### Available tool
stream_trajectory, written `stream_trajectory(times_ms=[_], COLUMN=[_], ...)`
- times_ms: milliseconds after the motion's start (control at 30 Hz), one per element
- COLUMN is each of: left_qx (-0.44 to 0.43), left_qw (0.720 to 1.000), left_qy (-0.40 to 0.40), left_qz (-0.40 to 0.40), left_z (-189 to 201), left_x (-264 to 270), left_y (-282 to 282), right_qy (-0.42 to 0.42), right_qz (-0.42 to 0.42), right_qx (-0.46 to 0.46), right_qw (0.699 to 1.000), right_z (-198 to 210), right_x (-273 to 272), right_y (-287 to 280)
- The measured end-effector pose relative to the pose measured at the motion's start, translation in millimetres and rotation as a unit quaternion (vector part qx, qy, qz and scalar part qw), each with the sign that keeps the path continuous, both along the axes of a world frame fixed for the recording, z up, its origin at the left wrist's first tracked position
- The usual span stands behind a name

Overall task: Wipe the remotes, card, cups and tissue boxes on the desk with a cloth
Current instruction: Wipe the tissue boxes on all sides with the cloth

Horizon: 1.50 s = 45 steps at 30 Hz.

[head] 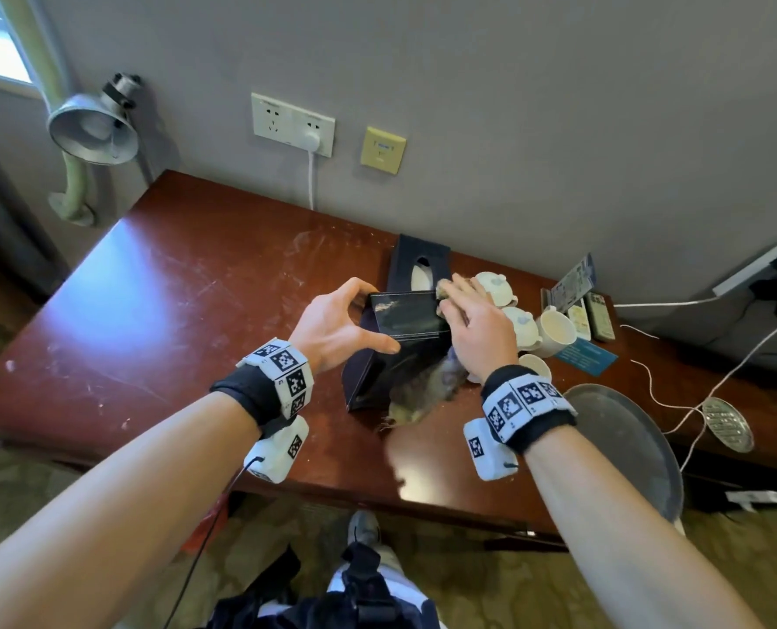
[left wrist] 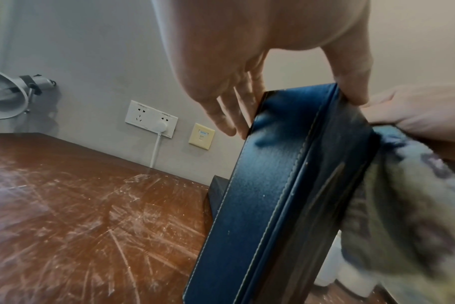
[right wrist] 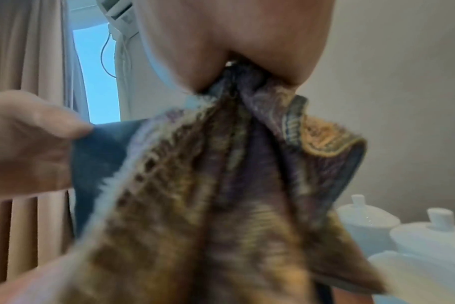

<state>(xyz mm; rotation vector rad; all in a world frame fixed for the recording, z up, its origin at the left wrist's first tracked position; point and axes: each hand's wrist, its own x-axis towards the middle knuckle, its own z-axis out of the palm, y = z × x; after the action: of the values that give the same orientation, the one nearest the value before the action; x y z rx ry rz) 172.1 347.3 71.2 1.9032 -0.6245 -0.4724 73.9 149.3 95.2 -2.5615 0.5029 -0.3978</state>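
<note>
Stitched leather tissue box (left wrist: 268,205); scratched wood desk (head: 196,283)

Hands (head: 404,329) wipe tissue box (head: 400,351) with cloth (head: 427,388)

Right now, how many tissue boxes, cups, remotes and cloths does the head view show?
Tissue boxes: 2
Cups: 4, two of them lidded
Remotes: 2
Cloth: 1
Total: 9

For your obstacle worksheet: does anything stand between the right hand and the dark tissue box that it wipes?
Only the cloth: the right hand presses it against the tissue box, which the left hand steadies. Nothing else intervenes.
</note>
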Motion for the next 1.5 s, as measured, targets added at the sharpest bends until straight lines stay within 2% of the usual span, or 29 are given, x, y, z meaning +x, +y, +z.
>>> stream_trajectory(times_ms=[133, 200, 300, 367, 500, 567, 633, 700, 767, 933, 1033, 1100, 1233, 1367, 1433, 1500], left_qx=[-0.001, 0.002, 0.005, 0.006, 0.011, 0.016, 0.024, 0.028, 0.030, 0.030, 0.030, 0.027, 0.027, 0.022, 0.024, 0.018], left_qw=[1.000, 1.000, 1.000, 1.000, 1.000, 1.000, 1.000, 0.999, 0.999, 0.999, 0.999, 1.000, 1.000, 1.000, 1.000, 1.000], left_qy=[0.000, 0.003, 0.011, 0.013, 0.012, 0.012, 0.010, 0.015, 0.020, 0.015, 0.013, 0.012, 0.008, -0.004, -0.007, -0.001], left_qz=[0.003, 0.002, 0.008, 0.008, 0.008, 0.007, 0.006, 0.005, 0.006, 0.003, 0.001, -0.001, -0.003, -0.005, 0.000, 0.002], left_z=[0, 0, 2, 2, 1, 2, 4, 4, 4, 6, 5, 2, -1, -5, -5, -4], left_x=[-2, -2, -2, -2, -4, -4, -4, -4, -4, -5, -4, -5, -7, -8, -7, -7], left_y=[-1, -1, -1, -1, -2, -2, -2, -2, -1, -1, 0, 0, 1, 2, 1, 1], right_qy=[-0.027, -0.018, 0.005, 0.008, 0.010, 0.023, -0.007, -0.073, -0.092, 0.058, 0.106, 0.104, 0.104, 0.127, 0.109, 0.061], right_qz=[0.116, 0.137, 0.067, 0.029, 0.065, 0.090, 0.071, 0.022, -0.004, 0.115, 0.155, 0.169, 0.146, 0.106, 0.109, 0.115], right_qx=[-0.058, -0.058, -0.007, 0.026, -0.034, -0.034, 0.028, 0.100, 0.131, 0.050, -0.038, -0.080, -0.068, -0.152, -0.170, -0.147], right_qw=[0.991, 0.989, 0.998, 0.999, 0.997, 0.995, 0.997, 0.992, 0.987, 0.990, 0.982, 0.977, 0.981, 0.974, 0.973, 0.981], right_z=[-9, -8, -1, -1, -5, 2, 14, 30, 41, 32, 16, 8, 3, 3, -2, -5], right_x=[-5, -10, -13, -10, -2, 2, 9, 21, 35, 28, 8, 0, 11, 28, 28, 23], right_y=[34, 22, -11, -12, 14, 15, 12, 11, 17, 24, 15, 9, 15, 37, 34, 18])
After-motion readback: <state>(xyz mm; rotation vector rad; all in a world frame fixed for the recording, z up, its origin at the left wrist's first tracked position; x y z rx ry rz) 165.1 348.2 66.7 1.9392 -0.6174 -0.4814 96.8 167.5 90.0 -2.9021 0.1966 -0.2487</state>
